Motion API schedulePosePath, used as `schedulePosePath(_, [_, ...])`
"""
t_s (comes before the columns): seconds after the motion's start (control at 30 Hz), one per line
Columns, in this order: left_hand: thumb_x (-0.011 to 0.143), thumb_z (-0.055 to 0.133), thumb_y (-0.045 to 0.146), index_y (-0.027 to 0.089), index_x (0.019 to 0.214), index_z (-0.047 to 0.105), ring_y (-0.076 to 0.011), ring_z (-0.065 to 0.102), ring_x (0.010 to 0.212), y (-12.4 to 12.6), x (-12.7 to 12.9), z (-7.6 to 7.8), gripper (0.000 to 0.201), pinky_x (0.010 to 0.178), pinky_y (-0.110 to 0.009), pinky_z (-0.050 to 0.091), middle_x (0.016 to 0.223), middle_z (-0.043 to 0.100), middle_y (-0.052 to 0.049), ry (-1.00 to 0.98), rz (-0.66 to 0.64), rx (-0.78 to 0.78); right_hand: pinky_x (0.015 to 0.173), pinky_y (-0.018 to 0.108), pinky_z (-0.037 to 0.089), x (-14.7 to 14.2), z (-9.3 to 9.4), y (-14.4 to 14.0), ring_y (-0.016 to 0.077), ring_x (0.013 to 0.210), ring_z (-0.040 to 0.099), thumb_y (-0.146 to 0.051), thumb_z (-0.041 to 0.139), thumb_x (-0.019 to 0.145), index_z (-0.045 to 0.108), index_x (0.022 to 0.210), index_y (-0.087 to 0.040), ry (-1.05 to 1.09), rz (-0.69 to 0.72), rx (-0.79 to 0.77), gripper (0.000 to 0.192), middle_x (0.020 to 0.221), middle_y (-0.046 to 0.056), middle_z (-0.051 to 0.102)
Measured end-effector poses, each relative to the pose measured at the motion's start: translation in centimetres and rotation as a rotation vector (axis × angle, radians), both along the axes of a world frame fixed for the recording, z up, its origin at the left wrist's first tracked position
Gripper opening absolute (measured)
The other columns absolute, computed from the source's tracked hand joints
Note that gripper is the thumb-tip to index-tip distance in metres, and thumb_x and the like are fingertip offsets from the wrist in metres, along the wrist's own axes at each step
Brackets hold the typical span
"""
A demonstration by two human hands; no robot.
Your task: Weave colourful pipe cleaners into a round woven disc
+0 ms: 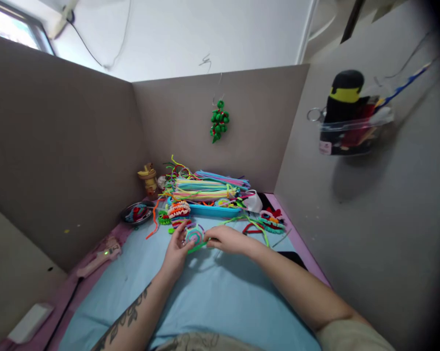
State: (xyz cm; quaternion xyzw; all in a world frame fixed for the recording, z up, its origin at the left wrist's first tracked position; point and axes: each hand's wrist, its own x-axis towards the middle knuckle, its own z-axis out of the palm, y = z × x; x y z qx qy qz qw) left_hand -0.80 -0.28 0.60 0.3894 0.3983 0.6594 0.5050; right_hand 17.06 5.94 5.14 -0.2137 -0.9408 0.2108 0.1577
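Head view is showing both bare hands meeting over a light blue mat (212, 292), which is lying on a pink-edged desk inside grey partition walls; the left hand (176, 253) is cupping a small coiled pipe-cleaner disc (194, 235) from its left side, thumb and fingertips pinching its rim; the disc is sitting just above the mat, near its far edge, between the two hands; the right hand (227, 240) is touching the disc's right side, fingers drawn together and pinching a green pipe-cleaner end (198, 247) that is trailing from under the disc; whether that end is joined to the disc cannot be told.

Behind the hands, a blue tray (214, 210) is holding a bundle of pastel pipe cleaners (205, 187); an orange-and-white coiled piece (178, 209) is lying just left of the tray; a small dark dish (136, 213) is standing further left, with a yellow figurine (149, 178) behind it; loose red and green pieces (269, 223) are lying right of the tray; a green ornament (219, 121) is hanging on the back wall; a clear holder (351, 131) on the right wall is carrying a black-and-yellow item; a pink tool (101, 256) with a lit green light is lying at the mat's left edge.
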Motion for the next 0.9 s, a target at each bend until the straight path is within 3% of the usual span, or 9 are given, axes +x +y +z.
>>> schedulePosePath(0.13, [0.058,0.075,0.018,0.025,0.127,0.042,-0.0210,0.057,0.098,-0.1,0.1,0.0,0.076,0.077,-0.027,0.047,0.117,0.056,-0.010,-0.014,-0.041,-0.024,0.074,0.025,0.041,-0.1,0.4,0.2,0.0156,0.082,0.055,-0.014,0.048,0.081,0.062,0.084,-0.018,0.212,-0.128,0.063,0.015,0.083,0.005,0.060])
schedulePosePath(0.27, [0.061,0.074,0.019,0.027,0.134,0.033,-0.0191,0.060,0.091,-0.5,-0.1,0.5,0.084,0.077,-0.028,0.046,0.111,0.059,-0.009,-0.100,-0.175,-0.043,0.070,0.026,0.041,-0.2,0.1,0.8,0.0149,0.076,0.054,-0.017,0.056,0.075,0.062,0.089,-0.017,0.299,-0.319,-0.027,0.015,0.083,0.005,0.058])
schedulePosePath(0.4, [0.062,0.073,0.020,0.026,0.134,0.034,-0.0198,0.061,0.089,-0.9,-0.4,1.2,0.082,0.077,-0.030,0.046,0.108,0.061,-0.009,-0.170,-0.316,-0.078,0.059,0.023,0.040,-0.4,-1.0,1.2,0.0122,0.063,0.052,-0.026,0.058,0.074,0.059,0.090,-0.016,0.279,-0.266,-0.331,0.019,0.071,0.000,0.057])
schedulePosePath(0.63, [0.057,0.077,0.020,0.024,0.128,0.042,-0.0214,0.062,0.086,-1.3,-0.1,1.5,0.079,0.073,-0.030,0.046,0.107,0.061,-0.011,-0.121,-0.381,-0.150,0.040,0.016,0.028,-0.3,-1.4,0.5,0.0056,0.043,0.041,-0.023,0.063,0.066,0.047,0.106,-0.020,0.412,-0.160,-0.903,0.043,0.059,-0.007,0.053])
schedulePosePath(0.77, [0.057,0.077,0.022,0.022,0.121,0.046,-0.0180,0.062,0.081,-0.7,-0.3,0.6,0.071,0.070,-0.029,0.046,0.109,0.059,-0.011,-0.053,-0.264,-0.177,0.034,0.016,0.019,-0.6,-1.9,0.2,0.0036,0.035,0.032,-0.026,0.066,0.063,0.053,0.097,-0.019,0.496,-0.129,-1.129,0.037,0.049,-0.008,0.049])
schedulePosePath(0.83, [0.056,0.077,0.024,0.021,0.114,0.050,-0.0157,0.061,0.077,-0.2,-0.6,0.0,0.065,0.069,-0.028,0.047,0.106,0.059,-0.009,-0.017,-0.105,-0.145,0.034,0.016,0.018,-0.9,-2.5,0.4,0.0029,0.035,0.033,-0.028,0.068,0.061,0.056,0.090,-0.017,0.584,-0.180,-1.204,0.033,0.053,-0.006,0.054])
schedulePosePath(0.9, [0.057,0.075,0.029,0.019,0.107,0.054,-0.0121,0.059,0.068,0.2,-0.9,-0.4,0.055,0.063,-0.024,0.045,0.090,0.061,-0.004,0.079,0.086,-0.105,0.034,0.015,0.019,-1.1,-3.1,0.7,0.0024,0.037,0.036,-0.027,0.071,0.058,0.057,0.084,-0.017,0.707,-0.270,-1.251,0.032,0.062,-0.002,0.060])
